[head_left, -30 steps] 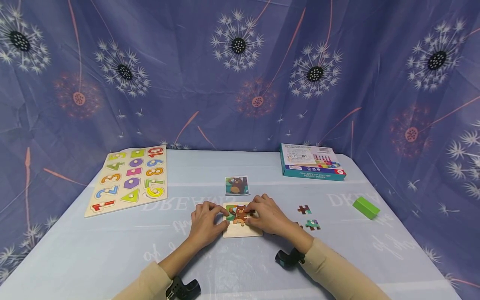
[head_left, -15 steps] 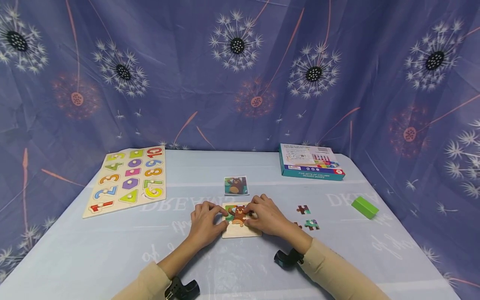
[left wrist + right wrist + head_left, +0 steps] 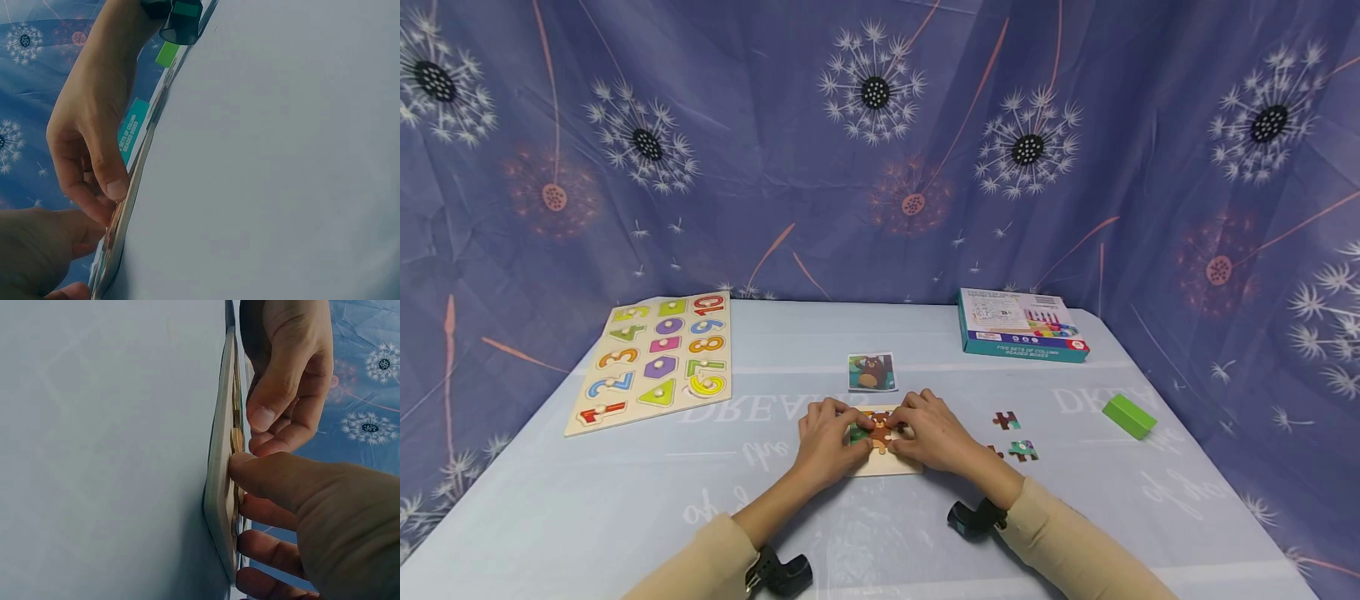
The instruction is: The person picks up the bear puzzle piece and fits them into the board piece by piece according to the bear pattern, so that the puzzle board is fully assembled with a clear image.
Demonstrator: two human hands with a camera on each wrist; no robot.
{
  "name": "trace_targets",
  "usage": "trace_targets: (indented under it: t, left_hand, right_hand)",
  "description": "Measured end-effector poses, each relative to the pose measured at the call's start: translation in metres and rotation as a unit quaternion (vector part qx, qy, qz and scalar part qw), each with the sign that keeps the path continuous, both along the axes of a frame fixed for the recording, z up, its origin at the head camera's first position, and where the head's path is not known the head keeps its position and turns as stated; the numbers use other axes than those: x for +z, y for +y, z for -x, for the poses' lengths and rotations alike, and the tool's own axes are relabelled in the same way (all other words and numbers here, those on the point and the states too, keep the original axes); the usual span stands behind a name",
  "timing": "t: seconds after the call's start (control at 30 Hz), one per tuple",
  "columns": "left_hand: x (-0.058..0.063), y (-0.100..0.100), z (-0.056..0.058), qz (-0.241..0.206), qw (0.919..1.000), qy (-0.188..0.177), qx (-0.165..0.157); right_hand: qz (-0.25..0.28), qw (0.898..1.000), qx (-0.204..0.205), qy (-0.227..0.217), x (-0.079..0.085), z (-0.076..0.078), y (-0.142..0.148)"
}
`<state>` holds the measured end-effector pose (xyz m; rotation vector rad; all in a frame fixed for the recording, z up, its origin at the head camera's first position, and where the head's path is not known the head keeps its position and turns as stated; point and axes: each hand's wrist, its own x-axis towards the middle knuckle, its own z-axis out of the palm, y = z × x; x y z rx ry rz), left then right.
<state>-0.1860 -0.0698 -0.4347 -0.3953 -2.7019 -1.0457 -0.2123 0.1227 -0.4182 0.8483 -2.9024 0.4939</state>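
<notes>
A small wooden puzzle board (image 3: 886,467) lies on the table with bear puzzle pieces (image 3: 880,439) in its upper part; its lower strip shows bare wood. My left hand (image 3: 831,440) reaches over the board's left side, thumb and forefinger bent at the edge of the bear piece. From the right, my right hand (image 3: 931,433) pinches a piece beside it between thumb and fingers. In the right wrist view the right thumb (image 3: 269,475) lies along the near side of the board (image 3: 219,481). The hands partly cover the pieces.
Loose puzzle pieces (image 3: 1023,450) lie right of the board, one partly behind my right forearm. A bear picture card (image 3: 872,372) lies beyond the board. A number board (image 3: 655,362) is at left, a flat box (image 3: 1024,325) at back right, a green block (image 3: 1130,417) at right.
My left hand has moved right from the board's left edge onto the pieces, closer to my right hand. The right hand has stayed nearly in place.
</notes>
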Motion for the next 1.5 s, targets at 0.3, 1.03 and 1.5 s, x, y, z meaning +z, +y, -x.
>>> trace_targets:
  t: [0.3,1.03,1.5]
  left_hand:
    - [-0.0034,0.0041,0.0009,0.005,1.0,0.001,0.002]
    - [-0.0051,0.0049,0.0001,0.015,0.9998,0.011,0.003]
    - [-0.0055,0.0048,0.0006,0.016,0.9998,0.009,0.007]
  right_hand:
    - [0.001,1.0,0.002,0.008,-0.0005,-0.0002,-0.0002]
    - [0.007,1.0,0.004,0.002,-0.0009,0.0006,0.0004]
    - [0.012,1.0,0.001,-0.002,-0.0018,0.0017,-0.0001]
